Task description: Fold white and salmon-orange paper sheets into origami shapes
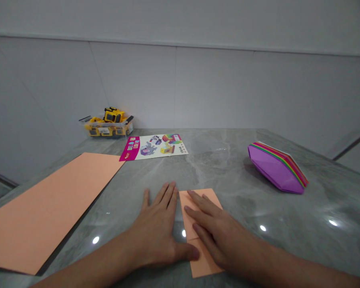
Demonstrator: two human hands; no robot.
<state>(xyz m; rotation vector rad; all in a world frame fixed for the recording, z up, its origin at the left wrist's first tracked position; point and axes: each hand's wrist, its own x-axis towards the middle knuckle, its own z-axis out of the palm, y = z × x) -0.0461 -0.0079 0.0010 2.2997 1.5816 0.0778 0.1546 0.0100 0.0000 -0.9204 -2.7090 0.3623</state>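
Note:
A folded strip of orange paper (202,264) lies on the grey marbled tabletop near the front, with a crease across it. My right hand (213,226) rests over its right side, fingers extended on the paper. Just left of the strip, my left hand (159,224) lies flat on the table with its fingers spread. The left thumb reaches across the strip's lower left edge. Part of the strip is hidden under the right hand.
A large orange sheet (57,200) covers the left of the table (228,172). Behind it stand a clear plastic box (109,130) of yellow toy vehicles and a printed craft sheet (154,146). At right lies a purple folded-paper piece (276,168) with rainbow edges.

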